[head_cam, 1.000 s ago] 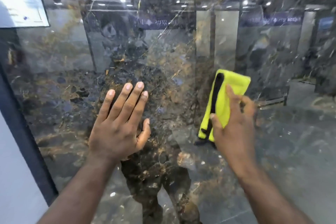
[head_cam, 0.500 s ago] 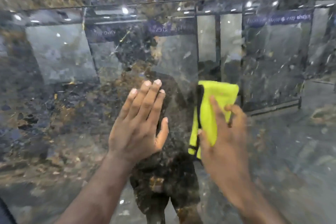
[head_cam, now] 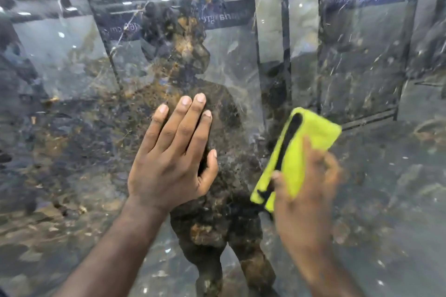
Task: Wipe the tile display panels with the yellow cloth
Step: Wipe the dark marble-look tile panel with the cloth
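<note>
Surface: dark, glossy marble-look panel [head_cam: 72, 157] filled the view, upright before the person; its gloss mirrored shop racks [head_cam: 357, 60] and ceiling lights.
Left hand: left hand [head_cam: 173, 159] lay flat on the panel at centre, fingers straight and close together, holding nothing. It was judged a brace that steadied the body against the wiping stroke.
Right hand: right hand [head_cam: 306, 190], blurred by motion, pressed the cloth to the panel with fingers laid over it and the thumb near the lower edge; no finger was seen to curl behind it.
Cloth: folded yellow cloth [head_cam: 311, 132], with a black strip [head_cam: 288, 142] along its left side, sat tilted just right of the left hand, apart from it and flat against the panel. The fold was judged to give a thick pad under the fingers.
Edges: no panel border showed in the frame; the straight lines visible looked like reflections, not joints, as far as could be told.
Open room: bare panel lay right of and below the cloth; leftward travel was judged limited by the bracing hand.
</note>
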The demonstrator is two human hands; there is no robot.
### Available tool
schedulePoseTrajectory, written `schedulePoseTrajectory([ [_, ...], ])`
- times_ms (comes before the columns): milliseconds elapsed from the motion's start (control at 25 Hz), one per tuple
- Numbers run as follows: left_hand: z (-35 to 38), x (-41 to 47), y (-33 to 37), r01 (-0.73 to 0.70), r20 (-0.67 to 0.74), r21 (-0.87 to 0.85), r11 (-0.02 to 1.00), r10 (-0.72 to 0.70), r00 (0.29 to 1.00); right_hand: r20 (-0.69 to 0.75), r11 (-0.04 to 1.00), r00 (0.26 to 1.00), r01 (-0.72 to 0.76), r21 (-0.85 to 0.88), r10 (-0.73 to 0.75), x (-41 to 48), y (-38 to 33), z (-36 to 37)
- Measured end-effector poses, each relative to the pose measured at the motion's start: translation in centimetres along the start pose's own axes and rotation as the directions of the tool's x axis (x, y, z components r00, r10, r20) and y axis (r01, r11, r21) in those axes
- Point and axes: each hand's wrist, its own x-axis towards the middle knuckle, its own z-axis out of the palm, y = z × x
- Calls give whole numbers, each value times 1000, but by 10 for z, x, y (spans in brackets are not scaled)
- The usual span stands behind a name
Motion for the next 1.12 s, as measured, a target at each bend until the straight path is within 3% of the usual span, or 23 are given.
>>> schedulePoseTrajectory([
  [120, -1, -1, -1, -3, 2, -19, 1000, 3, 1000, 129, 982, 975, 187, -24, -182, 4, -32, 8],
  [200, -2, -1, -2, -5, 2, -13, 1000, 5, 1000, 72, 977, 975, 212, -28, -209, 42, -33, -2],
  [320, 0, -1, -1, -4, 3, -7, 1000, 4, 1000, -47, 999, 998, 26, -48, -28, 54, 5, -21],
  [440, 1, -2, -2, -7, 5, 7, 1000, 7, 1000, 39, 993, 992, -118, -11, 118, -6, 18, -11],
  [560, -2, 1, 0, -10, 20, -5, 1000, 10, 1000, 187, 1000, 982, 7, -1, -7, -10, -11, -4],
  [680, -5, 2, 0, -7, 44, 15, 1000, 6, 999, 127, 994, 986, 112, 9, -112, 56, -12, -21],
  [800, -6, 13, 10, 65, 75, 2, 998, -65, 995, 7, 1000, 1000, -4, -8, 5, 80, 36, -49],
  [880, -4, 35, 28, 74, 75, 14, 997, -74, 994, 37, 1000, 999, -27, 7, 27, 56, 50, -50],
  [1000, 4, 86, 60, 55, 14, 7, 998, -55, 998, 168, 984, 971, 162, 74, -173, 60, 31, -45],
  [1120, 18, 112, 86, 145, -10, -79, 986, -146, 989, 66, 969, 967, 242, 46, -244, 137, 30, -66],
])
